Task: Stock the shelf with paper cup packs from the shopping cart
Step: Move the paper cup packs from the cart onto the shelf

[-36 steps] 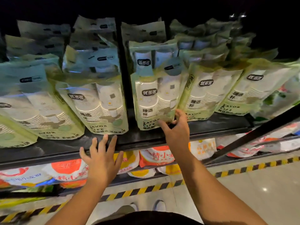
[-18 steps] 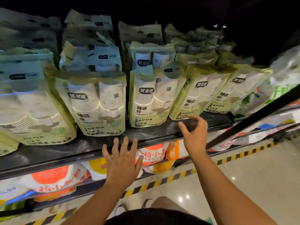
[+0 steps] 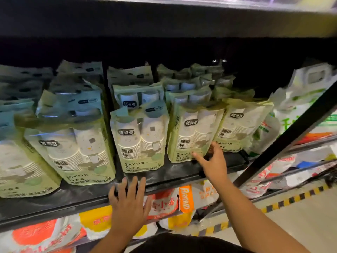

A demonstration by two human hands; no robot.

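Note:
Several green paper cup packs stand in rows on the dark shelf point(image 3: 175, 172). My right hand point(image 3: 212, 162) reaches to the third front pack point(image 3: 193, 132), its fingers spread and its fingertips touching that pack's lower right corner. My left hand point(image 3: 129, 203) hovers flat with straight, spread fingers over the shelf's front edge, below the middle front pack point(image 3: 140, 137), and holds nothing. A fourth front pack point(image 3: 237, 128) leans just to the right of my right hand. The shopping cart is out of view.
A white and green bag point(image 3: 299, 106) fills the shelf's right end. A black slanted post point(image 3: 284, 143) crosses in front at the right. Orange and white bags point(image 3: 164, 203) lie on the lower shelf. Yellow-black floor tape point(image 3: 291, 199) runs along the shelf's base.
My right hand has moved from the middle pack's base rightward to the third pack's lower corner. My left hand has shifted right along the shelf edge. The view has tilted up.

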